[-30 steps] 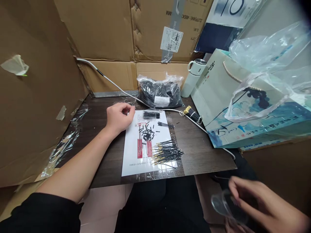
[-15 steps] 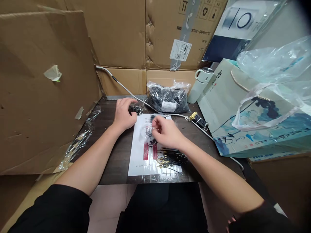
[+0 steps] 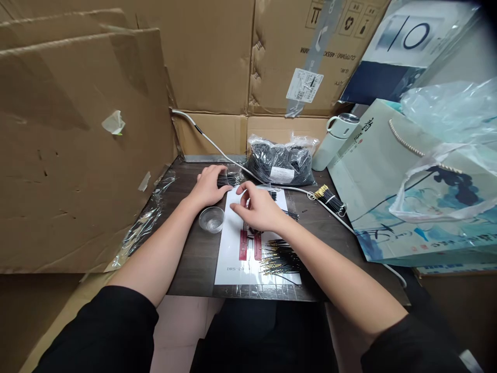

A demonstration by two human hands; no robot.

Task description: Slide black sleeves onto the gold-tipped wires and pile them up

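Observation:
My left hand lies at the back of the dark table, thumb and fingers spread around the near end of a pile of thin black wires. Whether it touches them I cannot tell. Above the printed sheet hovers my right hand, thumb and index finger apart, nothing visible between them. A clear plastic cup stands at the sheet's left edge, just below my left hand. Loose black wires with gold-coloured ends lie on the sheet's lower right. My right hand covers part of the sheet.
A plastic bag of black parts sits at the back beside a pale flask. A white cable crosses the table. A tied wire bundle lies near the paper gift bag. Cardboard walls the left.
The clear cup, formerly at my right hand over the sheet, now stands at the sheet's left edge. My right hand's fingers have come away from it. The camera view has shifted slightly.

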